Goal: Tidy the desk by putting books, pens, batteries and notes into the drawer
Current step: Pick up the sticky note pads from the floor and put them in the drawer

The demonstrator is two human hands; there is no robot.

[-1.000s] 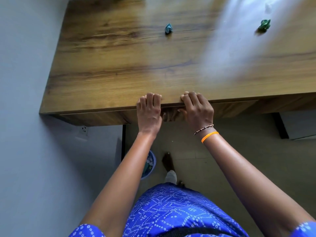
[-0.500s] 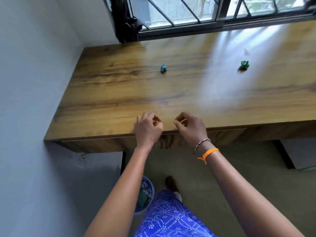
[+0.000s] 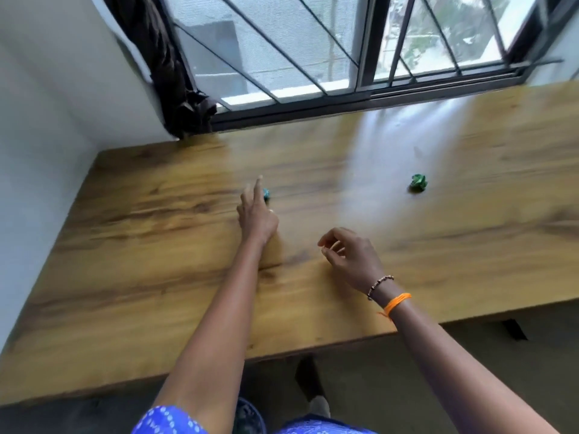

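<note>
**Counter almost cleared, two crumpled notes left**

By this point the tidy-up looked mostly finished. The wooden counter had no books, pens or batteries showing anywhere, so those were probably dealt with, though the drawer itself wasn't in view, so no telling if it was open or closed.

What was left: a small blue crumpled note near the middle and a green crumpled note well off to the right, both sitting loose on the counter.

The left hand reached out with one finger pointing straight ahead, its fingers right beside the blue note, gripping nothing. Touching it or not? Couldn't tell, too blurry. The right hand hovered over the counter, fingers loosely curled and empty.

Both notes needed grabbing and putting away, blue one likely first.
</note>
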